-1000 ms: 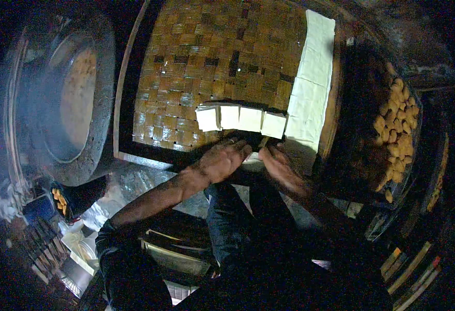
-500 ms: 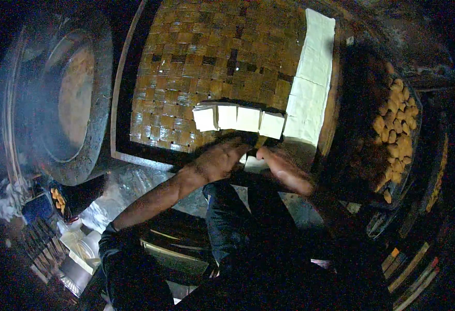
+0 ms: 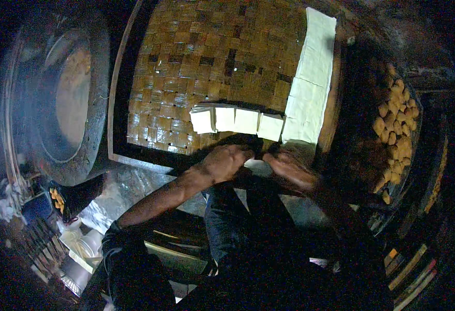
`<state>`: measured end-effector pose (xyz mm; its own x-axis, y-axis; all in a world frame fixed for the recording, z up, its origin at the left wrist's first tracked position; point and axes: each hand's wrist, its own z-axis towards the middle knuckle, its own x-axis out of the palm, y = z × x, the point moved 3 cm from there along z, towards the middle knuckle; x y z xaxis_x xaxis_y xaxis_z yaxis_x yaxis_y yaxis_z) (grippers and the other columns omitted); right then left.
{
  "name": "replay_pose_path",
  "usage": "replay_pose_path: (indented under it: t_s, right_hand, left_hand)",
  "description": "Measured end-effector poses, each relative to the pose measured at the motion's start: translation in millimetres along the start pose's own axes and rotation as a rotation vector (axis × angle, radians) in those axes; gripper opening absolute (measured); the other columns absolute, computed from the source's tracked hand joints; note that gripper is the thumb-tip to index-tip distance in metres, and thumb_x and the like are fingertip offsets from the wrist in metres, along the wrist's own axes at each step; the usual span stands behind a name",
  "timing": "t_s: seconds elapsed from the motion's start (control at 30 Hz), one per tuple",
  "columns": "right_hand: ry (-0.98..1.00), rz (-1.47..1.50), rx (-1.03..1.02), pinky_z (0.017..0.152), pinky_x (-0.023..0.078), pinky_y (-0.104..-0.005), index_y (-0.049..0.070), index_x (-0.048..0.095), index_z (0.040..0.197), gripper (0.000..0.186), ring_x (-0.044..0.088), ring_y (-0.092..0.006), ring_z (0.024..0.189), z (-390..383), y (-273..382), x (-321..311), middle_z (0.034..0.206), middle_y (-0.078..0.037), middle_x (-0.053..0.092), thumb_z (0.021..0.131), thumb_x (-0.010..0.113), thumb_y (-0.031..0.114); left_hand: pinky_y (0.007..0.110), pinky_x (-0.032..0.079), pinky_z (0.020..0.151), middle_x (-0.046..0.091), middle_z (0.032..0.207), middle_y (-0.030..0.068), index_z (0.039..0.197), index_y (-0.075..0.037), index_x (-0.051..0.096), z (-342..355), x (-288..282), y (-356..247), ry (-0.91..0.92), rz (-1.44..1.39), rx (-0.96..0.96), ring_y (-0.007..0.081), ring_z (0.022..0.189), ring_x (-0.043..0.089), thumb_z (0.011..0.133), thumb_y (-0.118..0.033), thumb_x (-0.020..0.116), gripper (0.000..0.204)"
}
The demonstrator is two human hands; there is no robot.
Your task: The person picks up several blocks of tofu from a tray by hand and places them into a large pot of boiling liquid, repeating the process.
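Note:
My left hand and my right hand meet at the near edge of a woven bamboo tray. Both are closed around a white piece of tofu, which shows between them. Fingertips are partly in shadow. Just beyond my hands, a row of square white tofu stacks stands on the weave. A long white tofu slab, scored into squares, lies along the tray's right side and joins the row at its near end.
On the left, a large round pan holds brownish liquid under haze. Many golden-brown pieces are heaped at the right. White containers stand at lower left, near a small dark holder with orange-brown pieces. Wooden strips lie at lower right.
My hands have turned slightly and drawn nearer each other, and more of the white piece shows between them. The row and slab keep their places on the tray.

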<state>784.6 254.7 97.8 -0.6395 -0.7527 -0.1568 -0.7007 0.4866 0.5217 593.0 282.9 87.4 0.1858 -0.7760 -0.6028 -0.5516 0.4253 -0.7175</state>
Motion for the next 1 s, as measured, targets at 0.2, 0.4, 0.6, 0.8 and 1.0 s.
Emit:
replay_pose_path:
  t_s: [0.2,0.4,0.6,0.8,1.0]
  right_hand:
    - [0.226,-0.109,0.095,0.093,0.040,-0.0326,0.001,0.054,0.111,0.036,0.051,-0.0233,0.109,1.5,20.1,-14.9,0.113,-0.012,0.054,0.095,0.042,0.031]
    - [0.111,-0.338,-0.612,0.084,0.046,-0.0336,0.004,0.050,0.116,0.041,0.056,-0.0214,0.099,-4.5,12.4,-21.3,0.108,-0.011,0.056,0.077,0.063,0.007]
    - [0.208,-0.331,-0.430,0.071,0.047,-0.0312,0.003,0.052,0.111,0.043,0.058,-0.0174,0.085,-18.7,38.0,-32.2,0.095,-0.011,0.058,0.073,0.070,0.013]
    - [0.090,-0.152,-0.509,0.062,0.045,-0.0283,0.001,0.055,0.105,0.039,0.052,-0.0118,0.069,-18.9,31.7,-20.3,0.078,-0.004,0.056,0.075,0.073,0.019]
    - [-0.038,-0.050,-0.485,0.063,0.045,-0.0250,0.004,0.054,0.111,0.036,0.050,-0.0065,0.075,-23.1,55.5,-50.4,0.085,-0.002,0.054,0.079,0.069,0.010]
  left_hand:
    - [0.041,0.052,0.075,0.064,0.093,0.0161,0.101,-0.003,0.061,-5.4,-0.4,7.6,-0.311,-0.046,0.258,0.0341,0.087,0.063,0.070,-0.005,0.062,0.031]
    - [0.037,0.046,0.058,0.059,0.066,0.0138,0.090,-0.002,0.058,-4.3,-37.2,-3.5,0.026,-0.409,0.189,0.0279,0.061,0.061,0.075,-0.015,0.069,0.023]
    - [0.036,0.045,0.055,0.058,0.063,0.0115,0.087,-0.002,0.059,-10.8,-43.7,-4.7,0.047,-0.444,0.206,0.0229,0.058,0.059,0.077,-0.026,0.071,0.029]
    - [0.043,0.049,0.072,0.064,0.081,0.0174,0.095,-0.003,0.060,-22.5,-50.0,-9.5,-0.015,-0.288,0.038,0.0322,0.078,0.064,0.080,-0.041,0.066,0.041]
    - [0.048,0.046,0.086,0.061,0.099,0.0214,0.113,-0.004,0.057,-15.6,-97.9,-12.8,0.006,-0.066,-0.094,0.0399,0.094,0.059,0.085,-0.043,0.060,0.048]
